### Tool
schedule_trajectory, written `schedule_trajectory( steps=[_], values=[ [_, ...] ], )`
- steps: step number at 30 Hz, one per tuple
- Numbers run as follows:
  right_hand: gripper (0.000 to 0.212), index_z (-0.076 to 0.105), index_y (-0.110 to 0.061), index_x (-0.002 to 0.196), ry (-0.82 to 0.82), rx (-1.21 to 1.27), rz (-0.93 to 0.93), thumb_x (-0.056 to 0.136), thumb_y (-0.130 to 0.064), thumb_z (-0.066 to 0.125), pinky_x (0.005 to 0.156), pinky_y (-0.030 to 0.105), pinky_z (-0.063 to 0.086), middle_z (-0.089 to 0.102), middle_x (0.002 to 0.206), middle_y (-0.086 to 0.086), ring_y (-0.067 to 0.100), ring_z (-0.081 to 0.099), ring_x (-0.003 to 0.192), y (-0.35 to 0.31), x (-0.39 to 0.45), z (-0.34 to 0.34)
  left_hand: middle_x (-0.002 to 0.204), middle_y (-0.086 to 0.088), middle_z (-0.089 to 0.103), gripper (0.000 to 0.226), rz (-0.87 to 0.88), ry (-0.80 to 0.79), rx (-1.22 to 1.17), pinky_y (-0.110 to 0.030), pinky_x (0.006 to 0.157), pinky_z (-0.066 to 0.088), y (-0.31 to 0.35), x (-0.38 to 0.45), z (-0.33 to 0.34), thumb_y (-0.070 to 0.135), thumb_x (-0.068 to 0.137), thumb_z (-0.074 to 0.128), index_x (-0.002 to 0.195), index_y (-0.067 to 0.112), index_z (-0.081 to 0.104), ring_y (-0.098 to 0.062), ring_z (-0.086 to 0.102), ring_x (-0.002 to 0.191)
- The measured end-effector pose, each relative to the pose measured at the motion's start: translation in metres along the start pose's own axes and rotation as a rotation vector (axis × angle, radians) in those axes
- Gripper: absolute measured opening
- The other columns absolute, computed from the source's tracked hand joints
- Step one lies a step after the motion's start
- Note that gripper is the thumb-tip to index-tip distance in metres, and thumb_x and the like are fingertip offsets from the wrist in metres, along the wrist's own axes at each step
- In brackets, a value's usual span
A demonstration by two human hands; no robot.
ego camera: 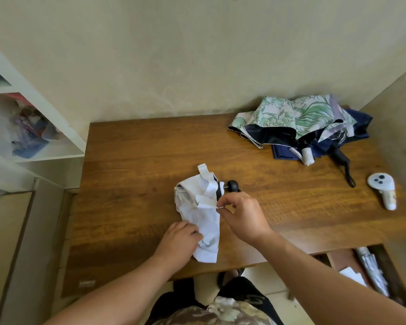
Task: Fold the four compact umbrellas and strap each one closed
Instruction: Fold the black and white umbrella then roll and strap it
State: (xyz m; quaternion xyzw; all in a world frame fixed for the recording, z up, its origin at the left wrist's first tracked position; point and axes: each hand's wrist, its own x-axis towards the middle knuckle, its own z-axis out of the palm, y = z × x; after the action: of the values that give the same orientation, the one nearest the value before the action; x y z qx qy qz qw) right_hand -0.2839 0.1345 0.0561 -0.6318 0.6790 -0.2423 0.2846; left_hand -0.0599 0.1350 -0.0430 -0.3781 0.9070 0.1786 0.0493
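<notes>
Two hands on white collapsed fabric umbrella [201, 214] mid-table | our left hand [179, 240] gripped its lower canopy | our right hand [243, 213] pinched its white strap [209, 202] beside the black handle [233, 185]

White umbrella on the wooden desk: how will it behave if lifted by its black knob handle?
The white compact umbrella has loose, crumpled fabric, so the canopy would probably flop and unfurl; its strap looks unfastened. The round black knob handle may slip in a grip.
</notes>
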Motion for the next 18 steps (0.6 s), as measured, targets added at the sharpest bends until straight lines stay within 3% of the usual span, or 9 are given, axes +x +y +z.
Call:
schedule_trajectory(
  steps=[4, 6, 10, 14, 18],
  values=[
    [0.015, 0.078, -0.025, 0.101, -0.001, 0.004, -0.014, 0.089, -0.017, 0.080, 0.089, 0.021, 0.047, 0.070, 0.097, -0.020, 0.006, 0.060, 0.097, 0.004, -0.002, 0.004, 0.104, 0.018, 0.074, 0.017, 0.079, 0.127, -0.071, -0.033, 0.090, 0.057, 0.000, -0.015, 0.004, 0.033, 0.087, 0.075, 0.103, 0.038, 0.081, -0.011, 0.067, 0.100],
    [0.016, 0.078, -0.027, 0.102, -0.003, 0.008, -0.019, 0.089, -0.017, 0.080, 0.090, 0.025, 0.049, 0.072, 0.100, -0.018, 0.007, 0.061, 0.099, 0.006, -0.004, 0.008, 0.103, 0.020, 0.073, 0.017, 0.128, 0.131, -0.063, -0.031, 0.088, 0.056, 0.002, -0.023, 0.007, 0.038, 0.087, 0.073, 0.103, 0.039, 0.080, -0.008, 0.065, 0.099],
    [0.017, 0.079, -0.024, 0.095, 0.007, -0.028, -0.116, 0.086, -0.010, 0.081, 0.087, 0.029, 0.051, 0.073, 0.096, -0.015, 0.014, 0.064, 0.097, 0.009, -0.010, 0.016, 0.101, 0.023, 0.075, 0.028, 0.172, 0.057, -0.005, -0.028, 0.083, 0.058, 0.002, -0.031, 0.017, 0.043, 0.074, 0.089, 0.100, 0.041, 0.080, -0.007, 0.069, 0.096],
    [0.014, 0.077, -0.023, 0.089, -0.073, -0.139, -0.281, 0.084, -0.011, 0.076, 0.081, 0.025, 0.047, 0.070, 0.091, -0.012, 0.016, 0.060, 0.090, 0.016, -0.022, 0.024, 0.114, 0.026, 0.072, 0.032, 0.124, -0.011, -0.056, -0.027, 0.095, 0.055, -0.001, -0.038, 0.017, 0.049, 0.085, 0.066, 0.115, 0.043, 0.075, -0.003, 0.065, 0.109],
    [0.018, 0.077, -0.027, 0.084, -0.252, -0.300, -0.417, 0.075, -0.012, 0.079, 0.069, 0.030, 0.051, 0.064, 0.087, -0.010, 0.020, 0.056, 0.084, 0.038, -0.040, 0.047, 0.137, 0.019, 0.067, 0.049, 0.088, -0.080, -0.164, -0.031, 0.119, 0.040, -0.014, -0.042, 0.005, 0.030, 0.091, 0.049, 0.136, 0.037, 0.067, -0.004, 0.054, 0.133]
  ],
)
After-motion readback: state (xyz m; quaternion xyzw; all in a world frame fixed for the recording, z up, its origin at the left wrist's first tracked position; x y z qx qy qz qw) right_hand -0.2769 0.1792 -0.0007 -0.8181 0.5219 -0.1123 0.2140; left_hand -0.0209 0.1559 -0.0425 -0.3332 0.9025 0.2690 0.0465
